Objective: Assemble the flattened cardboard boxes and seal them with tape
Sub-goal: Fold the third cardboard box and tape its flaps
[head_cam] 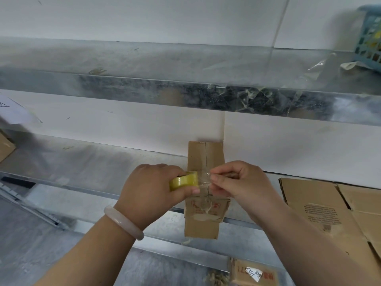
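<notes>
Now L hand [152, 186] grips tape roll [182, 181]; R hand [241, 180] pinches sticky tape end [204, 179]. Box [203, 226] looks light, flimsy; brace sides.

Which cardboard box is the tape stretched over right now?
The small upright box under the tape roll, at the shelf's front edge; the flattened boxes at right lie stacked, untouched.

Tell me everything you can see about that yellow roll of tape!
The tape roll is a small ring of shiny, yellowish see-through tape. Only its outer band shows, because the left hand curls its fingers and thumb round it. A short clear strip is pulled off to the right, and the right hand pinches its free end. The roll is held in front of a small cardboard box; whether it touches the box cannot be told.
</notes>
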Tool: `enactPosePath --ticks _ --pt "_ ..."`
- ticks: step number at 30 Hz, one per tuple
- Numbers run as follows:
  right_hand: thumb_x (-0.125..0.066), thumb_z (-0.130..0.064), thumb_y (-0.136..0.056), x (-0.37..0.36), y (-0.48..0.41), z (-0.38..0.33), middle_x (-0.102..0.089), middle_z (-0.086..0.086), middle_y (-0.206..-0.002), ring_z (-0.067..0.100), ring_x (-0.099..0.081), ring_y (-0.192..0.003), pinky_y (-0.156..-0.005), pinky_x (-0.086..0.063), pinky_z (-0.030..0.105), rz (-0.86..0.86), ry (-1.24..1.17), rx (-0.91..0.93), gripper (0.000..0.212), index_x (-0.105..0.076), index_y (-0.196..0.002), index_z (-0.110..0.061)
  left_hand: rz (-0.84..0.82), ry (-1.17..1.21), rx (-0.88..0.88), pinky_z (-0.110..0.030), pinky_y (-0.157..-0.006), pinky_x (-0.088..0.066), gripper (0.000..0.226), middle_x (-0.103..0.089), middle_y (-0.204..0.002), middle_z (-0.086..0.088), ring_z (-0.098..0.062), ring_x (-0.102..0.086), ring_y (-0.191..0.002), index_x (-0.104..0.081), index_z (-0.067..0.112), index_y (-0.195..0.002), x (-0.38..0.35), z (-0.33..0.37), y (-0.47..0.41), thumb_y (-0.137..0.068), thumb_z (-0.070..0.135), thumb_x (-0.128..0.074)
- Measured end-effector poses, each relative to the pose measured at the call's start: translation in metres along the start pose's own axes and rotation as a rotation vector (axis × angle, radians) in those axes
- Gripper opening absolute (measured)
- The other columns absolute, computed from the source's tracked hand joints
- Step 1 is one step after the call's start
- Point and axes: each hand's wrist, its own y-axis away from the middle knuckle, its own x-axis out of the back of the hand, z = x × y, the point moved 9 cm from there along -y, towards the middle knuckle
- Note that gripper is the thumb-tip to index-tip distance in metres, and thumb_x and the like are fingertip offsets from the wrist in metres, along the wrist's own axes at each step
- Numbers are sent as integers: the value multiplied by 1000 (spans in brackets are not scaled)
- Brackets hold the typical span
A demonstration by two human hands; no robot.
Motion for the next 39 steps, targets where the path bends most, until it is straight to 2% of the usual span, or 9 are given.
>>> enactPosePath --ticks 5,8,10,13,20,24,30,34,39 --pt "-75 -14 -84 13 4 -10 -76 -1 -79 14 -74 -78 -73 -61 29 25 90 81 5 -73 -87 -18 1 235 -76 -34 -92 -44 31 -58 -67 19 -5 -57 -67 -57 35 -76 6 -11 15 -88 59 -42" --pt "-70 -13 -88 7 8 -1 -77 -1 -83 14 -74 -80 -73 -61 34 -5 97 42 2 -69 -89 -12 86 205 -72 -31 -64 -45 37 -53 -57 13 -7 -52 -58 -61 28 -68 12 -15 17 -86 57 -47" --pt "-66 -10 -91 8 10 6 -77 2 -83 15 -74 -81 -71 -61 35 12 30 9 2 -66 -90 -8 124 43 -80 -27 -59 -38 44 -48 -50 13 -6 -48 -50 -59 27 -61 13 -14 16 -84 62 -46" --pt "-65 -11 -92 14 13 9 -77 -1 -82 14 -74 -80 -69 -61 31 7 62 0 3 -66 -91 -8 174 -116 -52 -28 -61 -37 53 -40 -44 13 -9 -43 -43 -50 26 -52 13 -24 15 -81 71 -43" --pt "-66 -14 -91 37 11 20 -75 1 -75 18 -74 -67 -67 -61 30 73 175 -3 5 -69 -87 -12 152 -30 -86 -30 -74 -41 60 -56 -56 15 -8 -53 -54 -63 25 -64 -5 -41 17 -87 72 -32" --pt "-66 -14 -91 44 9 38 -75 -3 -74 17 -72 -64 -68 -61 30 109 234 -49 7 -69 -85 -13 143 -183 -74 -31 -71 -42 57 -53 -52 13 -9 -50 -49 -60 26 -59 -26 -40 16 -82 73 -38" --pt "-67 -21 -91 55 -2 62 -74 -4 -73 17 -71 -63 -80 -59 45 136 318 -90 9 -69 -83 -18 110 -297 -20 -31 -68 -41 59 -51 -48 11 -9 -46 -45 -54 28 -56 -48 -47 9 -76 80 -35" --pt "-66 -22 -91 53 -9 79 -74 -6 -75 15 -71 -63 -75 -61 42 115 327 -97 9 -68 -83 -20 86 -316 -6 -30 -67 -40 62 -51 -48 12 -7 -46 -44 -54 28 -56 -59 -55 7 -76 82 -32" --pt "-68 -14 -90 52 -15 109 -73 5 -73 13 -64 -60 -66 -62 40 98 78 -219 7 -70 -85 -10 72 -246 33 -32 -67 -42 60 -51 -49 13 -7 -44 -45 -56 28 -58 -74 -62 8 -74 81 -35"
